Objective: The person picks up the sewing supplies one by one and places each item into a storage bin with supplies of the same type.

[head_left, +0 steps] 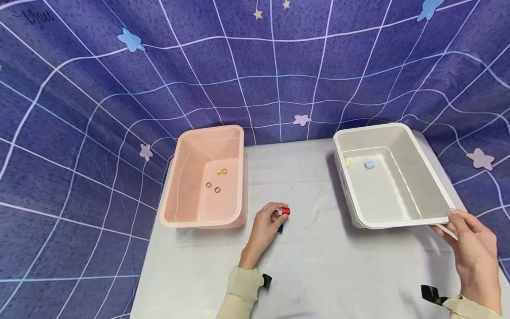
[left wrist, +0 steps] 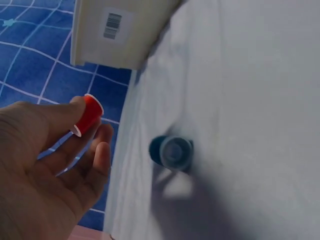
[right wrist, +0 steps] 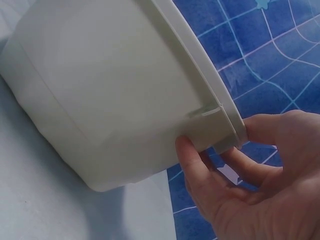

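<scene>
Head view: left hand (head_left: 263, 225) has a small cylindrical red thread spool (head_left: 285, 211) with white ends pinched between thumb and fingertips. Small dark teal thread spool (head_left: 280, 229) sits on the white cloth-covered table (head_left: 311, 270), just beside that hand, on its right and lower than the red one. Pink rectangular plastic bin (head_left: 201, 223) is to the left of the left hand, apart from it; four small gold ring-like pieces (head_left: 217, 190) lie on its floor. Right hand (head_left: 476, 243) grips the near right corner of a pale grey rectangular plastic bin (head_left: 398, 223). Ahead and left of that hand, inside the grey bin: light blue spool (head_left: 369, 165) and yellow spool (head_left: 348, 161), the latter partly cut off by the bin wall. Beige sleeves (head_left: 243, 288) on both arms, blue-purple grid-patterned curtain (head_left: 279, 60) beyond the hands. Left wrist view: red spool tilted in the pinch, other fingers loosely bent under it, held above the tabletop. Teal spool stands apart to the right of the fingers, round end toward the camera; can't tell if upright or on its side. Barcode label (left wrist: 113, 26) on the grey bin, up and right of the hand. Right wrist view: right hand clasps the rim corner, digits on top and against the outer wall.
</scene>
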Available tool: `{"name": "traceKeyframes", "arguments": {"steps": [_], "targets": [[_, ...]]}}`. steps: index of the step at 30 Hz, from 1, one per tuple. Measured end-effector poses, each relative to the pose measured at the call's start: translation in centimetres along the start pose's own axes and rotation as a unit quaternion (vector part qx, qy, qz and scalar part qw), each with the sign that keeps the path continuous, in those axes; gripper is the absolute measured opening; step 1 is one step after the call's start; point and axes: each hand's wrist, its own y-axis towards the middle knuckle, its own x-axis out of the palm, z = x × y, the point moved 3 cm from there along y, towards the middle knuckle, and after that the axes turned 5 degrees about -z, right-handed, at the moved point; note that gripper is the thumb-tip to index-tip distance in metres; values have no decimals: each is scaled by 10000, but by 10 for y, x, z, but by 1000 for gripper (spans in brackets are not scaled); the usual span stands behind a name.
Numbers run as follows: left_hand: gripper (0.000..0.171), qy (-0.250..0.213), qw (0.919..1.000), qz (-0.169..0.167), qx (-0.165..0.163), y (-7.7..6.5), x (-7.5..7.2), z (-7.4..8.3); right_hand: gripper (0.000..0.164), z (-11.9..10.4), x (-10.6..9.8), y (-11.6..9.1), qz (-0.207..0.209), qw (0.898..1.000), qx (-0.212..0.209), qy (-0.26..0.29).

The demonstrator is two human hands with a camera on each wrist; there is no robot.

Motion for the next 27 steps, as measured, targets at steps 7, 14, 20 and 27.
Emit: {"name": "traceKeyframes", "arguments": {"steps": [7, 14, 20, 27], "targets": [[26, -41, 9991, -127, 409, 4, -2, 19, 17, 0, 1, 0, 112, 9999, 24, -33], [25, 22, 9954, -255, 927, 13, 0, 36, 18, 0, 1, -1, 158, 9999, 10, 10], [21, -94, 9900, -468, 1326, 21, 5, 49, 16, 1, 2, -1, 226, 9997, 7, -48], [22, -73, 9827, -568, 1761, 34, 7, 68, 18, 0, 2, -1, 40, 10000, -35, 60]]}}
